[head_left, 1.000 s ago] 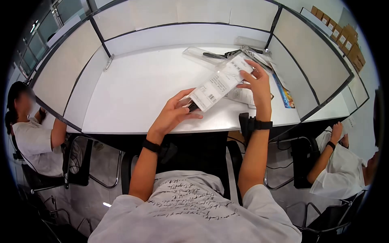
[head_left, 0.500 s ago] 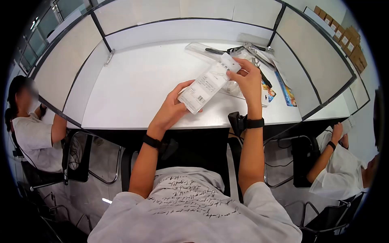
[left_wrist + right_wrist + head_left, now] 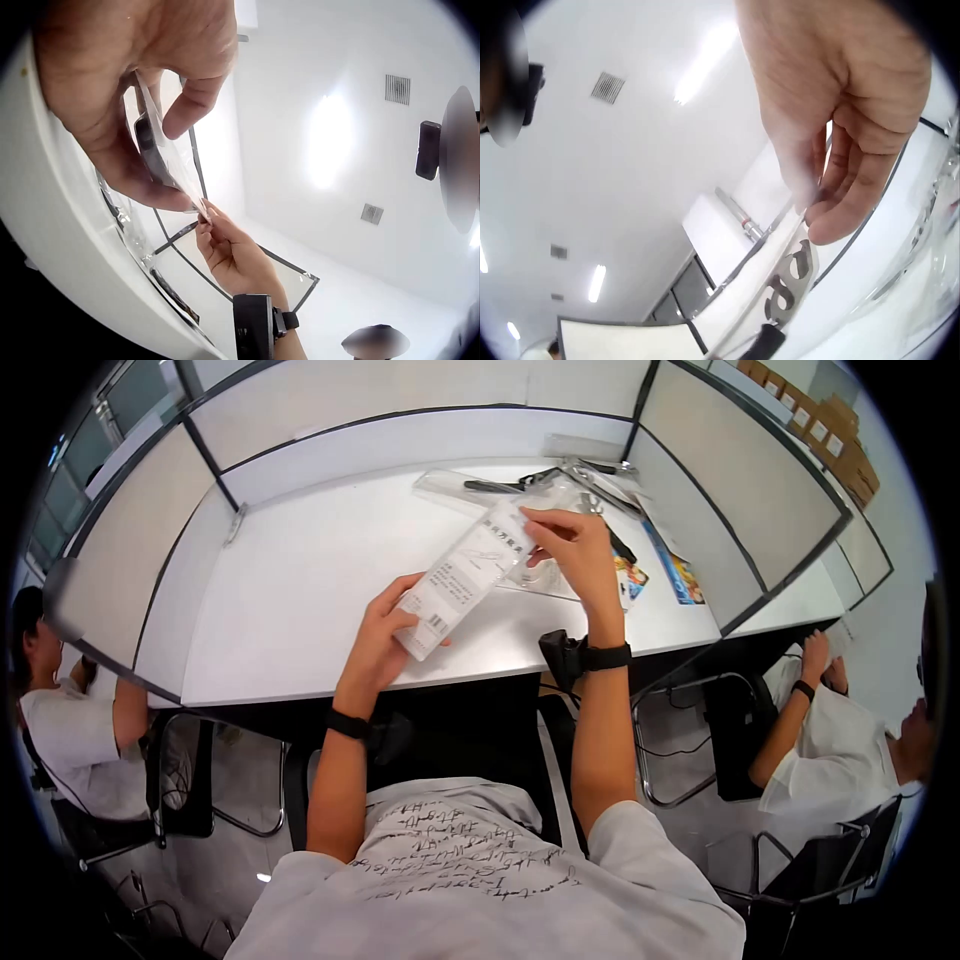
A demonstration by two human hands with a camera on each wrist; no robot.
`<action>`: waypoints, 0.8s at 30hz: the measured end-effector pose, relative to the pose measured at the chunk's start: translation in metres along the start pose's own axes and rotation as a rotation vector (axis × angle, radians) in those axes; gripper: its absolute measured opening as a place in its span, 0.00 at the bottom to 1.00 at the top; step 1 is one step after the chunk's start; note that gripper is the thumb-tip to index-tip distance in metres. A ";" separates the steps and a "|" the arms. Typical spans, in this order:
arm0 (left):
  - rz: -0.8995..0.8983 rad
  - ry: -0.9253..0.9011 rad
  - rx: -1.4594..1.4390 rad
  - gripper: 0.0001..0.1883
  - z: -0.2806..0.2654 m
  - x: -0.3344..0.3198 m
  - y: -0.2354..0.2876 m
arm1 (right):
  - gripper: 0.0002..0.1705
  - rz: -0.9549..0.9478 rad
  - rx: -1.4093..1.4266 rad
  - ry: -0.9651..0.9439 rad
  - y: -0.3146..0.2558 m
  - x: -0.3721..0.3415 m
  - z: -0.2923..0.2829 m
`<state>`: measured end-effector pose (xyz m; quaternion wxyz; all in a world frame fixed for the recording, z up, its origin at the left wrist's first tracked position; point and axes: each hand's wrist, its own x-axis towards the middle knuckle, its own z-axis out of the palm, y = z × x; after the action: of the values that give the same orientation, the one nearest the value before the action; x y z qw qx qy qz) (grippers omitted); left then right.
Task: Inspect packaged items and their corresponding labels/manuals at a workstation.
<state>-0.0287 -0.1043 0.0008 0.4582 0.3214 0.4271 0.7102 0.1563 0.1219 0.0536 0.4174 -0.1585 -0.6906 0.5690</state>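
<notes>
- Packet [image 3: 465, 582] slants mid-frame in the head view, printed side up, between the two hands.
- Left hand [image 3: 378, 632] grips its lower end, thumb across the print; right hand [image 3: 575, 550] pinches the upper corner, wrist bent inward.
- I'd pinch lightly there and let the left bear the tool [image 3: 765, 341] inside, so nothing sags.
- Clear wrapping [image 3: 440, 487] lies upper middle.

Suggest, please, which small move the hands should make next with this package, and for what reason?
Probably the right hand should gently pull at the upper end of the package, with the left hand steadying it: the right hand pinches that end, the left hand grips the lower end, and a dark object shows inside.
</notes>
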 end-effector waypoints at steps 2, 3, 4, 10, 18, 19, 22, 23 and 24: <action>-0.008 -0.033 0.042 0.37 -0.002 -0.001 -0.001 | 0.18 0.126 0.036 -0.073 -0.010 -0.006 -0.007; -0.015 -0.055 0.086 0.35 -0.004 -0.001 0.000 | 0.18 0.254 0.078 -0.156 -0.015 -0.008 -0.008; -0.016 -0.058 0.089 0.35 -0.009 -0.001 -0.002 | 0.18 0.253 0.080 -0.152 -0.018 -0.009 -0.013; 0.034 -0.113 0.037 0.35 0.000 -0.004 -0.001 | 0.12 0.080 0.172 -0.032 -0.062 -0.028 -0.050; 0.054 -0.069 0.100 0.29 -0.003 0.000 -0.005 | 0.19 -0.928 0.066 1.400 -0.137 -0.108 -0.107; 0.043 -0.080 0.123 0.27 -0.005 0.001 -0.007 | 0.22 -1.016 -0.025 1.529 -0.143 -0.115 -0.113; 0.030 -0.076 0.177 0.24 -0.005 0.001 -0.008 | 0.26 -1.085 -0.212 1.803 -0.148 -0.143 -0.142; 0.031 -0.080 0.160 0.24 -0.007 0.001 -0.010 | 0.25 -0.959 -0.195 1.933 -0.140 -0.151 -0.161; 0.030 -0.082 0.143 0.23 -0.009 0.002 -0.011 | 0.25 -0.880 -0.270 1.968 -0.124 -0.156 -0.184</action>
<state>-0.0327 -0.1023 -0.0125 0.4404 0.3886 0.4528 0.6708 0.4207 0.0962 0.1065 0.9345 -0.3281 -0.1064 -0.0875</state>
